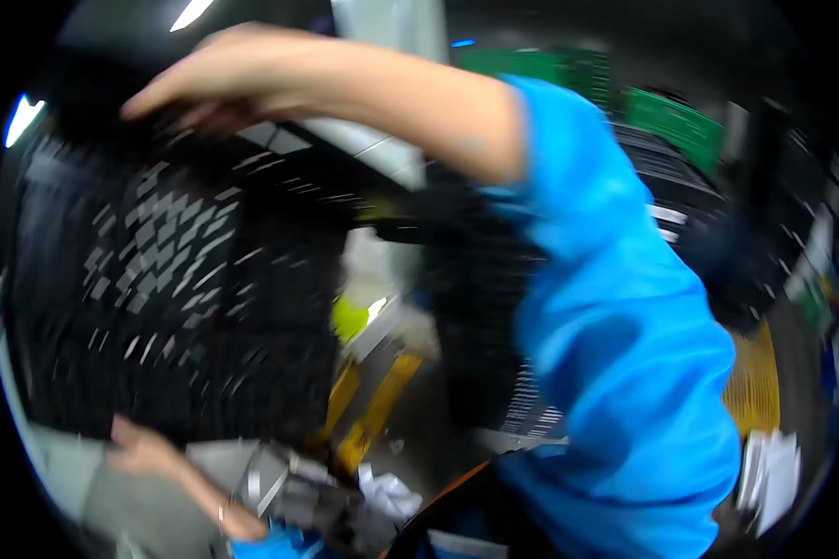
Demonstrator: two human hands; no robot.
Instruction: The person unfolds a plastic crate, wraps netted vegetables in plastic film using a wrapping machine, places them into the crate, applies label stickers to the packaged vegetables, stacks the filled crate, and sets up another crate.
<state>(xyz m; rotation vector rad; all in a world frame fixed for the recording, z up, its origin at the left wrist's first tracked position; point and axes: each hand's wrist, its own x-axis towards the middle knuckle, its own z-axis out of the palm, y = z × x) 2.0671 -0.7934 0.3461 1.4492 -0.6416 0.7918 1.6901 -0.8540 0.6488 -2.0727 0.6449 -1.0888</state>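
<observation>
From my remote seat, the view is smeared by motion, so I take the big dark shape at the left to be a black perforated plastic crate [289, 307]; it stands on edge, and pale light shows through its slots. At its lower edge, the left hand [147, 454] reaches up with a thin pale band [221, 513] on the wrist. Its fingers look partly open beside the black plastic, but I cannot tell whether they have hold of it. Above, the right hand [233, 79] arches over the top of the crate, fingers curled downward; blur hides the contact, so I cannot tell how firmly they close on it.

Right of the crate I see a bright yellow-green patch [350, 319], then yellow bars [382, 410] slanting along the grey floor, with crumpled white material [390, 492] near their lower end. The bright blue fabric sleeve [625, 317] of the right arm crosses the middle right of my view. Behind it, green plastic crates [673, 126] stand near the top. Farther right are a yellow ribbed panel [753, 382] and, just below it, a bundle of white sheets [769, 480].
</observation>
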